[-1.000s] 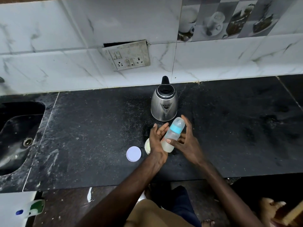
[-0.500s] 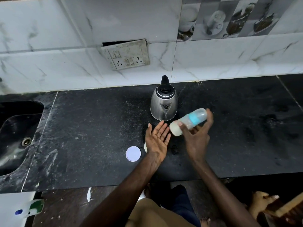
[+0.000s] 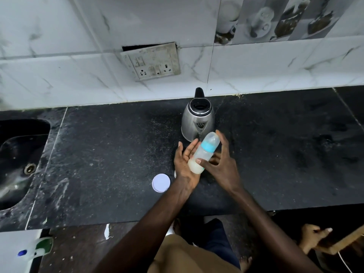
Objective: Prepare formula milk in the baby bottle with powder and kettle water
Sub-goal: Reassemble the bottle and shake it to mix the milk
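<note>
Black kitchen counter (image 3: pixel 98 164): near a white lid (image 3: pixel 161 182), a person's right hand (image 3: pixel 222 168) grips a capped baby bottle (image 3: pixel 205 149) of cloudy liquid (image 3: pixel 195 167), its base against the flat, open left hand (image 3: pixel 183 162). Beyond stands the kettle (image 3: pixel 198 121). Powder and water appear in; mixing seems all that remains.

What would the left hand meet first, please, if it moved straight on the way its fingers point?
Probably the steel kettle: the left hand lies open, fingers aimed at the kettle's lower body, nothing visible between, though depth in this view is uncertain.
</note>
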